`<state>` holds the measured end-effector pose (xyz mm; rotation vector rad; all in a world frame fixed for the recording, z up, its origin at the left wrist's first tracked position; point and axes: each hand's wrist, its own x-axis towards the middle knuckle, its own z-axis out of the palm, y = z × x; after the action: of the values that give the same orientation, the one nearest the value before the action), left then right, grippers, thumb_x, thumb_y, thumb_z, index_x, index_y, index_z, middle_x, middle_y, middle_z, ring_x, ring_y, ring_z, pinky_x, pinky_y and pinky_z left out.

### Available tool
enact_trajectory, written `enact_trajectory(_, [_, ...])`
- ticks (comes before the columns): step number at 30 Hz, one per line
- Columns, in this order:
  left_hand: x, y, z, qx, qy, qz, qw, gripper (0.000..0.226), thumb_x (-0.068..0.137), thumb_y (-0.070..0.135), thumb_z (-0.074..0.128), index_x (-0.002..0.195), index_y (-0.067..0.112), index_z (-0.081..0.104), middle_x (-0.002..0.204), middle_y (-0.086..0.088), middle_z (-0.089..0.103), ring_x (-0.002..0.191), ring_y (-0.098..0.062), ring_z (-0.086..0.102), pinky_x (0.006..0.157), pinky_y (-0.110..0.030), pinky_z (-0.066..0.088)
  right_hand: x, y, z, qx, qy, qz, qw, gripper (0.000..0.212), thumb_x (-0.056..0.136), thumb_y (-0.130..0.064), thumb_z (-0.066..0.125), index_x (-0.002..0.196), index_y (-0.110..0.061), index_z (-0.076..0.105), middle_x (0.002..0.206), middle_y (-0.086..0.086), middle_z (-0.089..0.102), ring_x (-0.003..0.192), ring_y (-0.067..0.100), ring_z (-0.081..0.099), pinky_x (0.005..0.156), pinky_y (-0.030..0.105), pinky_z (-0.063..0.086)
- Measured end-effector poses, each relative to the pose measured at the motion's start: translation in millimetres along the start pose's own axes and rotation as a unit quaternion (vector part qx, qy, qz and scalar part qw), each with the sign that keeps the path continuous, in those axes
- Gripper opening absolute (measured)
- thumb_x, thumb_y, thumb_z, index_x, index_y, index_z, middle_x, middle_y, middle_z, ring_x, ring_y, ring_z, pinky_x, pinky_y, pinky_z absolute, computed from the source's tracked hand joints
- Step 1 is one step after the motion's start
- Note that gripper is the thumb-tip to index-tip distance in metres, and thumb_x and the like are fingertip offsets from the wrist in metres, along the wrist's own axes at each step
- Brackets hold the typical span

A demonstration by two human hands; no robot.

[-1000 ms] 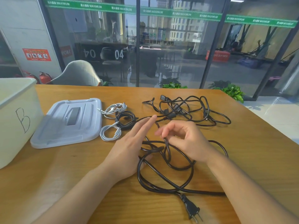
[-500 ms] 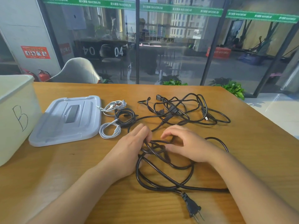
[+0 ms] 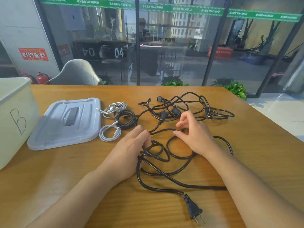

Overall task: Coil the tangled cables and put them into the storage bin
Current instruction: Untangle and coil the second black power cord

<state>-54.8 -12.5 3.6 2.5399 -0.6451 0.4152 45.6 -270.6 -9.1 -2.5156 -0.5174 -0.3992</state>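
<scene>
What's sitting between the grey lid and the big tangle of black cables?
In the head view, three small coiled cables lie between the lid and the tangle: two white ones and a black one.

Wooden table [image 3: 246,145] fills the lower frame. Cream plastic storage bin marked "B" [image 3: 14,119] at far left edge. Grey plastic lid [image 3: 65,124] flat on the table just right of it. Small white cable coils [image 3: 110,132] and small black coil [image 3: 126,119] right of the lid. Tangled black power cables [image 3: 181,111] at centre, behind both hands. Left hand [image 3: 128,153] and right hand [image 3: 192,134] on the near black cord loops [image 3: 158,171]; its two-pin plug [image 3: 192,208] at bottom centre.
</scene>
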Motion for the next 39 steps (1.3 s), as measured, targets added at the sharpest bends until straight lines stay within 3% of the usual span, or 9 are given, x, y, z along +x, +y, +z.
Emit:
enact_trajectory(4, [0, 0, 0, 0.002, 0.003, 0.007, 1.0, 0.062, 0.076, -0.002, 0.083, 0.09, 0.036, 0.036, 0.104, 0.015, 0.039, 0.083, -0.012, 0.046, 0.066, -0.028, 0.048, 0, -5, 1, -0.022, 0.002, -0.018, 1.0, 0.051, 0.095, -0.038, 0.073, 0.14, -0.045, 0.05, 0.113, -0.019, 0.073, 0.1, 0.001, 0.068, 0.091, 0.032, 0.054])
enact_trajectory(8, [1, -1, 1, 0.005, 0.003, 0.013, 1.0, 0.067, 0.073, -0.006, 0.083, 0.089, 0.037, 0.034, 0.104, 0.015, 0.039, 0.085, -0.012, 0.048, 0.069, -0.032, 0.051, 4, -6, 4, -0.091, 0.04, -0.013, 0.995, 0.036, 0.099, -0.045, 0.066, 0.134, -0.035, 0.068, 0.105, -0.019, 0.078, 0.081, 0.004, 0.063, 0.08, 0.029, 0.054])
enact_trajectory(12, [1, 0, 1, 0.014, 0.008, 0.016, 1.0, 0.069, 0.075, -0.005, 0.083, 0.089, 0.04, 0.033, 0.102, 0.019, 0.036, 0.086, -0.011, 0.048, 0.07, -0.029, 0.052, 12, -4, 5, -0.136, 0.056, 0.031, 0.989, 0.039, 0.101, -0.046, 0.063, 0.136, -0.029, 0.066, 0.11, -0.014, 0.078, 0.098, 0.017, 0.073, 0.076, 0.029, 0.049])
enact_trajectory(16, [0, -1, 1, 0.018, 0.022, 0.021, 0.999, 0.06, 0.075, -0.005, 0.082, 0.09, 0.033, 0.039, 0.101, 0.015, 0.039, 0.083, -0.012, 0.046, 0.068, -0.034, 0.051, 20, 4, 1, -0.155, 0.059, 0.091, 0.982, 0.04, 0.101, -0.046, 0.063, 0.136, -0.027, 0.063, 0.118, -0.013, 0.077, 0.108, 0.018, 0.071, 0.075, 0.028, 0.047])
enact_trajectory(24, [-1, -9, 6, 0.012, 0.025, -0.025, 0.999, 0.033, 0.091, 0.041, 0.075, 0.111, 0.031, 0.052, 0.112, 0.015, 0.043, 0.086, -0.008, 0.05, 0.072, -0.029, 0.051, 33, 30, -11, -0.154, 0.079, 0.167, 0.971, 0.041, 0.1, -0.044, 0.067, 0.136, -0.026, 0.064, 0.117, -0.01, 0.077, 0.11, 0.022, 0.07, 0.077, 0.033, 0.054])
enact_trajectory(30, [6, -8, 7, -0.001, 0.044, -0.074, 0.996, 0.044, 0.081, 0.028, 0.085, 0.111, 0.03, 0.053, 0.111, 0.015, 0.044, 0.089, -0.007, 0.05, 0.075, -0.026, 0.05, 43, 56, -18, -0.164, 0.105, 0.185, 0.963, 0.035, 0.1, -0.039, 0.067, 0.133, -0.025, 0.066, 0.113, -0.007, 0.079, 0.107, 0.025, 0.07, 0.069, 0.03, 0.047])
enact_trajectory(34, [9, -8, 7, -0.014, 0.026, -0.072, 0.997, 0.049, 0.079, 0.022, 0.085, 0.115, 0.03, 0.053, 0.113, 0.016, 0.043, 0.091, -0.003, 0.049, 0.076, -0.021, 0.046, 45, 64, -19, -0.109, 0.093, 0.187, 0.972, 0.044, 0.099, -0.042, 0.067, 0.139, -0.024, 0.061, 0.12, -0.005, 0.076, 0.112, 0.026, 0.067, 0.078, 0.034, 0.05])
enact_trajectory(37, [10, -10, 7, -0.023, 0.008, -0.065, 0.998, 0.051, 0.081, 0.023, 0.086, 0.118, 0.033, 0.053, 0.116, 0.018, 0.042, 0.095, -0.006, 0.054, 0.079, -0.022, 0.051, 33, 58, -28, -0.042, 0.035, 0.179, 0.982, 0.061, 0.099, -0.049, 0.065, 0.154, -0.036, 0.043, 0.128, -0.006, 0.071, 0.128, 0.03, 0.056, 0.096, 0.043, 0.049])
enact_trajectory(39, [10, -12, 8, -0.026, 0.008, -0.054, 0.998, 0.053, 0.082, 0.023, 0.085, 0.123, 0.034, 0.053, 0.118, 0.02, 0.041, 0.098, -0.006, 0.055, 0.081, -0.021, 0.051, 25, 52, -40, -0.049, 0.021, 0.166, 0.985, 0.062, 0.101, -0.046, 0.063, 0.157, -0.042, 0.037, 0.126, -0.011, 0.072, 0.131, 0.029, 0.054, 0.099, 0.045, 0.048])
